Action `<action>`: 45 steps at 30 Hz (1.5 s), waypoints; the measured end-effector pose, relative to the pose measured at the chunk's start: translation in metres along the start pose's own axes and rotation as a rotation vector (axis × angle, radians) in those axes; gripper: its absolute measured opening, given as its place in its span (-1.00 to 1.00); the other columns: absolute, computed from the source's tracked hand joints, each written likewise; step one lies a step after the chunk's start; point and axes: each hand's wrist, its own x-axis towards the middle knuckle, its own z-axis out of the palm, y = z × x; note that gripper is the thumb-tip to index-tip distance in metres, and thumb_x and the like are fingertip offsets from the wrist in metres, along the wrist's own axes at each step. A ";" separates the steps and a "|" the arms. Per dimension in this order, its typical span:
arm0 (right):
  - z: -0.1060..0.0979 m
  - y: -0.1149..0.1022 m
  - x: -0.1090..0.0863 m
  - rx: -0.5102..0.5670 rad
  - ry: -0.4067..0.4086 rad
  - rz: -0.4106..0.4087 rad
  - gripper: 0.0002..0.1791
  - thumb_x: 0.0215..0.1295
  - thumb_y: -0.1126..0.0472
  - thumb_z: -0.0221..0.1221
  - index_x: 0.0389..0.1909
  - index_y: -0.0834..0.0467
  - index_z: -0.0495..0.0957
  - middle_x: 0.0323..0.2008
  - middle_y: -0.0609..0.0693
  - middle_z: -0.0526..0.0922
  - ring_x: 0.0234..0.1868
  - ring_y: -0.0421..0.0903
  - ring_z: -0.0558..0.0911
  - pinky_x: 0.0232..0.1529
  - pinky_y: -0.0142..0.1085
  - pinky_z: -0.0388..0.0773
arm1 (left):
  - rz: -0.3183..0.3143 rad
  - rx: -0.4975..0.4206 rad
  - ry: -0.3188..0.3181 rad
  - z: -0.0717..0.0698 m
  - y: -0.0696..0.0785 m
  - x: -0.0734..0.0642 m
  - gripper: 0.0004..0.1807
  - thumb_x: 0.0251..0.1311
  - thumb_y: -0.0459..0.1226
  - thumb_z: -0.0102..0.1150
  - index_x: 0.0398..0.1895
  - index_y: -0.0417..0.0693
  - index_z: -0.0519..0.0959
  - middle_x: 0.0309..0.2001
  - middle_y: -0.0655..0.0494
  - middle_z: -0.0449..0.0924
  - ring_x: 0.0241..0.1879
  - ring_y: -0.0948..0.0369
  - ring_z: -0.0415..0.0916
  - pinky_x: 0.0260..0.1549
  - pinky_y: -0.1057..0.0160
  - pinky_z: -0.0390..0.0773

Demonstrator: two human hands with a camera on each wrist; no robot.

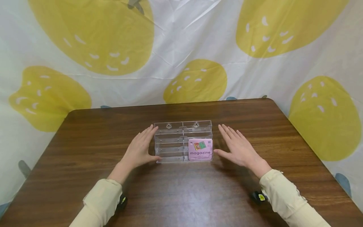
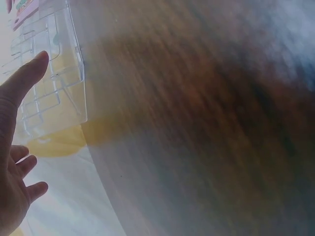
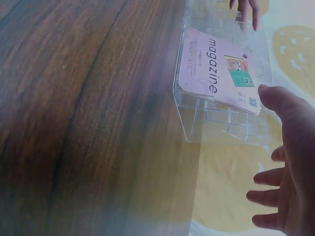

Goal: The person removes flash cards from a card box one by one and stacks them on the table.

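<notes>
A clear plastic tiered rack with two columns of slots stands at the middle of the table. In its front right slot leans a pink card printed "magazine", also plain in the right wrist view. My left hand is at the rack's left side, fingertips by the upper edge and thumb at the lower front corner. On the other side my right hand is spread with straight fingers, its thumb tip close to the card's right edge. Neither hand curls round anything.
The brown wooden table has rounded far corners. Behind it hangs a white cloth with large yellow fruit prints, which also runs down both sides. Dark wrist devices show under the pale sleeves.
</notes>
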 end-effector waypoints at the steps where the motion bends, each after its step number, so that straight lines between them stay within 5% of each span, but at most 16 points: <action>1: -0.001 0.000 0.000 0.006 0.016 -0.013 -0.03 0.14 -0.26 0.06 0.39 0.24 -0.07 0.35 0.22 0.07 0.33 0.14 0.13 0.27 0.07 0.04 | 0.000 -0.001 0.001 0.000 0.000 0.000 0.24 -0.39 0.09 0.47 0.38 -0.14 -0.01 0.35 -0.20 0.05 0.31 -0.04 0.06 0.20 -0.11 0.14; 10: -0.002 -0.005 0.004 0.068 0.151 -0.072 -0.20 0.04 -0.13 0.23 0.24 0.21 0.26 0.13 0.20 0.41 0.07 0.16 0.44 -0.02 0.06 0.41 | -0.012 -0.012 -0.007 0.000 0.000 -0.001 0.24 -0.39 0.08 0.47 0.38 -0.13 -0.02 0.35 -0.20 0.05 0.32 -0.04 0.05 0.21 -0.09 0.14; 20: 0.003 -0.008 0.007 0.232 0.257 -0.095 -0.48 -0.08 0.04 0.36 -0.11 0.19 0.47 -0.24 0.02 0.56 -0.21 -0.04 0.57 -0.25 -0.16 0.54 | -0.005 -0.024 0.006 0.001 -0.001 0.000 0.24 -0.40 0.08 0.48 0.38 -0.12 -0.01 0.34 -0.19 0.07 0.32 -0.03 0.05 0.20 -0.09 0.16; 34: 0.013 -0.008 0.012 0.660 0.251 0.031 -0.62 -0.09 0.29 0.38 -0.23 0.32 0.50 -0.36 0.11 0.60 -0.31 -0.06 0.55 -0.29 -0.16 0.54 | -0.011 -0.041 -0.003 0.002 -0.002 -0.001 0.24 -0.38 0.08 0.47 0.39 -0.09 -0.03 0.35 -0.19 0.05 0.32 -0.03 0.03 0.22 -0.08 0.12; 45: 0.019 -0.012 0.015 0.941 0.235 0.149 -0.66 -0.02 0.35 0.32 -0.22 0.39 0.49 -0.35 0.28 0.60 -0.37 -0.24 0.54 -0.31 -0.40 0.53 | -0.023 -0.051 -0.009 0.002 -0.002 -0.001 0.24 -0.37 0.07 0.48 0.40 -0.08 -0.04 0.36 -0.18 0.04 0.33 -0.02 0.02 0.23 -0.06 0.10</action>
